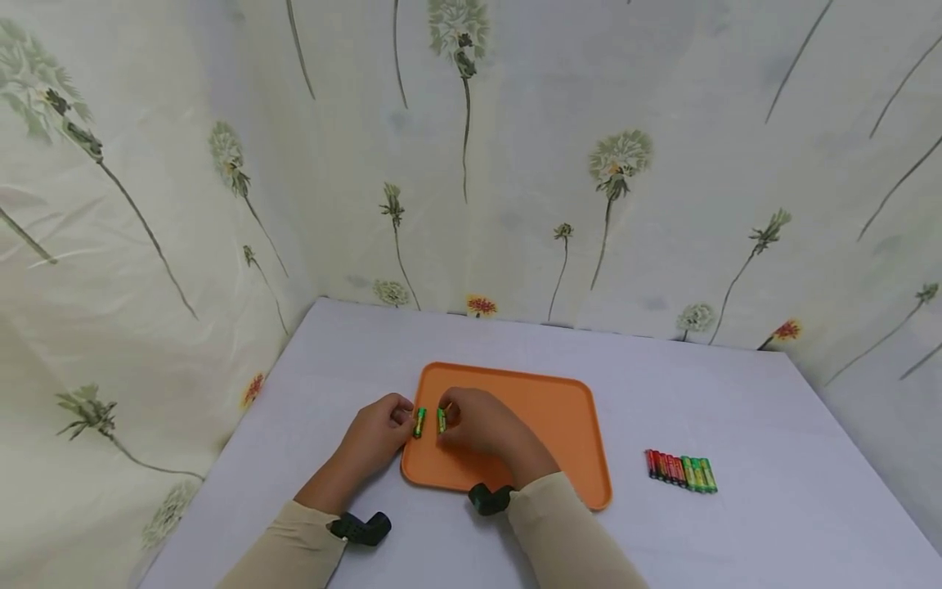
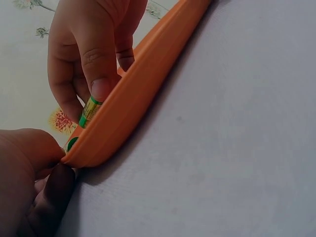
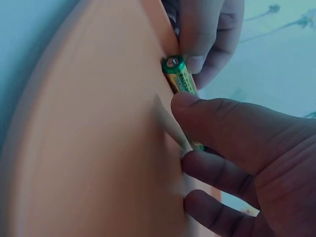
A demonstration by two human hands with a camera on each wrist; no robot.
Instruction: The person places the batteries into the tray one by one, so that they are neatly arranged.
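An orange tray (image 1: 526, 401) lies on the white-covered table. My left hand (image 1: 381, 429) pinches its left rim, one fingertip above the edge and another below in the left wrist view. Just inside that rim, a green battery (image 1: 419, 423) lies beside the left fingertips; only its green end (image 2: 72, 143) shows in the left wrist view. My right hand (image 1: 482, 421) reaches over the tray and pinches a second green-and-yellow battery (image 1: 441, 420) between thumb and fingers, a little to the right of the first. The right wrist view shows this second battery mostly hidden behind the fingers.
To the right of the tray, a row of red batteries (image 1: 666, 469) and green batteries (image 1: 697, 474) lies side by side on the table (image 1: 751, 425). A floral cloth (image 1: 515, 164) hangs behind the table and along its left side. Dark wrist devices (image 1: 361, 529) sit on both sleeves.
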